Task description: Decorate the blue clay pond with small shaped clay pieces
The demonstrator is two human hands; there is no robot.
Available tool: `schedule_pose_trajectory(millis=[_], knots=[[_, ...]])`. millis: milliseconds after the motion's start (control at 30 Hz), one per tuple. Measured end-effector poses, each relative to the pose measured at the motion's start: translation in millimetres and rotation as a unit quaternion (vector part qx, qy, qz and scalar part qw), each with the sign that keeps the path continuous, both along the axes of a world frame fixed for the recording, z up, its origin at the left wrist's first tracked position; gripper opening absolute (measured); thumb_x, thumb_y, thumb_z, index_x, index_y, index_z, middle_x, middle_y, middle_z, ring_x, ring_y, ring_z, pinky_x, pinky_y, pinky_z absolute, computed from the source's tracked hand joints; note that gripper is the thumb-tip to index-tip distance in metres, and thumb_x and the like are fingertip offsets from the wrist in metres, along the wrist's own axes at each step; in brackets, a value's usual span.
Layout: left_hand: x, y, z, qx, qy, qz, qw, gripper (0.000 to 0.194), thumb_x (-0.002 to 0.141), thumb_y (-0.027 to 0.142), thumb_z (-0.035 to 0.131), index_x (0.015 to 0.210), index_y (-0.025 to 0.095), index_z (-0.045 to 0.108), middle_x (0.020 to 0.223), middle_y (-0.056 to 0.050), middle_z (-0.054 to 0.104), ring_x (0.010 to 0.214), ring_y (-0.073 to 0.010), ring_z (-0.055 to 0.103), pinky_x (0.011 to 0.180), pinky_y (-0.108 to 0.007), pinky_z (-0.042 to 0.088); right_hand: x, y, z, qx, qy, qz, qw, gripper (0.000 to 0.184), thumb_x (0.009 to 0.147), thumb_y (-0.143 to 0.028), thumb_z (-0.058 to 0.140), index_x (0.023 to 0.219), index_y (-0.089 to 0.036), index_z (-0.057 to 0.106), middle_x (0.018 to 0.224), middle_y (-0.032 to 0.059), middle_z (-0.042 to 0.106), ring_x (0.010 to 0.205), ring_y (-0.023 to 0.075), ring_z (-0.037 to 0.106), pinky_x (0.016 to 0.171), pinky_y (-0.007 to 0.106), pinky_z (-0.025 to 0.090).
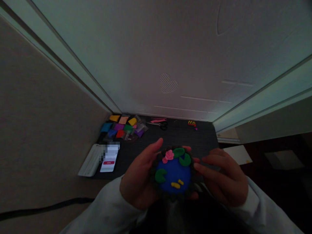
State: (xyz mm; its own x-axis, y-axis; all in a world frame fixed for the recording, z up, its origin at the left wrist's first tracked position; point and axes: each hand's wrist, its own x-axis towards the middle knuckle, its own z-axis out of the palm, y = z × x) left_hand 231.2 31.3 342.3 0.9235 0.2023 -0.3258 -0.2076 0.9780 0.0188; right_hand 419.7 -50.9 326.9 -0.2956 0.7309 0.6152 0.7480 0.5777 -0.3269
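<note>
My left hand point(138, 182) is wrapped round a round clay pond model point(174, 172), with its fingertips showing past the far right side. The model has a blue middle, a dark knobbly rim, green lily pads point(161, 175), a pink flower point(168, 155) and small yellow fish-like pieces point(175, 185). From the right, my right hand point(224, 177) has its fingers bent inward, with a fingertip against the model's right rim. Its thumb is hidden.
On the dark table point(180, 133) lie colourful clay packets point(124, 126), scissors point(159, 124), pink tools point(158, 120) and a small red-and-yellow piece point(192, 123). A phone point(110, 157) rests near the left edge beside a white object point(91, 161). A pale panel point(168, 58) stands behind.
</note>
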Motion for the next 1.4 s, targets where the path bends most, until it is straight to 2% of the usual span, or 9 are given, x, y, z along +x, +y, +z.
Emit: schedule_pose_trajectory(millis=[233, 300, 467, 600, 767, 900, 1067, 1133, 1400], knots=[[0, -1, -3.0, 0.019, 0.014, 0.034, 0.999, 0.048, 0.085, 0.041, 0.023, 0.111, 0.013, 0.053, 0.098, -0.012, 0.062, 0.089, -0.0243, 0.058, 0.073, -0.039, 0.045, -5, -8, -10.5, -0.124, 0.179, -0.057, 0.974, 0.036, 0.074, -0.008, 0.046, 0.108, -0.017, 0.05, 0.092, 0.0069, 0.052, 0.082, 0.0165, 0.051, 0.069, 0.031, 0.045], [1, -2, -2.9, 0.025, 0.039, 0.048, 0.998, 0.047, 0.085, 0.04, 0.025, 0.11, 0.012, 0.054, 0.098, -0.011, 0.063, 0.088, -0.0222, 0.059, 0.074, -0.035, 0.045, -10, -8, -15.1, -0.19, 0.283, -0.083, 0.937, 0.028, 0.078, -0.016, 0.045, 0.106, -0.019, 0.05, 0.087, 0.0055, 0.052, 0.076, 0.015, 0.052, 0.066, 0.03, 0.045], [4, -2, -2.9, 0.021, 0.061, 0.045, 0.997, 0.046, 0.085, 0.04, 0.028, 0.114, 0.014, 0.051, 0.099, -0.011, 0.063, 0.088, -0.0239, 0.059, 0.077, -0.04, 0.043, -23, -3, -21.0, -0.381, 0.467, -0.075, 0.794, 0.019, 0.082, -0.032, 0.043, 0.093, -0.02, 0.054, 0.077, 0.0018, 0.057, 0.063, 0.0115, 0.054, 0.054, 0.023, 0.046], [6, -1, -2.4, 0.016, 0.091, 0.052, 0.994, 0.045, 0.085, 0.037, 0.029, 0.118, 0.013, 0.047, 0.1, -0.012, 0.063, 0.091, -0.0244, 0.058, 0.081, -0.041, 0.041, -26, -3, -22.5, -0.454, 0.489, -0.043, 0.743, 0.026, 0.082, -0.038, 0.042, 0.088, -0.017, 0.057, 0.066, 0.0009, 0.053, 0.064, 0.0138, 0.052, 0.058, 0.027, 0.045], [6, -1, -2.7, 0.012, 0.09, 0.04, 0.995, 0.046, 0.085, 0.037, 0.029, 0.118, 0.011, 0.047, 0.1, -0.013, 0.062, 0.089, -0.0246, 0.059, 0.078, -0.041, 0.043, -26, -2, -26.3, -0.463, 0.498, -0.015, 0.733, 0.027, 0.082, -0.037, 0.042, 0.078, -0.016, 0.059, 0.078, 0.0037, 0.053, 0.071, 0.0148, 0.05, 0.071, 0.032, 0.044], [6, -1, -5.3, 0.005, 0.082, 0.035, 0.996, 0.046, 0.084, 0.038, 0.029, 0.118, 0.013, 0.048, 0.098, -0.013, 0.063, 0.085, -0.0243, 0.06, 0.075, -0.04, 0.045, -29, -1, -28.0, -0.441, 0.512, -0.011, 0.737, 0.026, 0.081, -0.038, 0.043, 0.074, -0.019, 0.059, 0.077, 0.0019, 0.053, 0.067, 0.0127, 0.048, 0.062, 0.025, 0.042], [7, -3, -6.0, 0.015, 0.097, 0.035, 0.995, 0.045, 0.084, 0.038, 0.03, 0.116, 0.013, 0.05, 0.099, -0.013, 0.063, 0.084, -0.0236, 0.06, 0.074, -0.039, 0.045, -35, 1, -18.8, -0.514, 0.537, -0.045, 0.668, 0.031, 0.082, -0.042, 0.04, 0.072, -0.017, 0.055, 0.06, -0.0014, 0.044, 0.054, 0.0099, 0.041, 0.048, 0.022, 0.037], [8, -4, -5.6, 0.021, 0.092, 0.035, 0.995, 0.045, 0.084, 0.038, 0.03, 0.115, 0.013, 0.051, 0.1, -0.013, 0.062, 0.084, -0.0239, 0.06, 0.074, -0.039, 0.045, -36, 1, -14.4, -0.535, 0.53, -0.065, 0.655, 0.034, 0.082, -0.045, 0.04, 0.068, -0.016, 0.052, 0.057, -0.0022, 0.041, 0.051, 0.0091, 0.04, 0.044, 0.021, 0.035], [8, -3, -6.0, 0.023, 0.118, 0.035, 0.992, 0.043, 0.084, 0.038, 0.033, 0.111, 0.014, 0.055, 0.101, -0.011, 0.063, 0.086, -0.022, 0.059, 0.076, -0.035, 0.044, -37, 3, -12.7, -0.536, 0.514, -0.078, 0.665, 0.035, 0.08, -0.046, 0.041, 0.065, -0.016, 0.05, 0.058, -0.0017, 0.042, 0.052, 0.0093, 0.041, 0.045, 0.022, 0.035]])
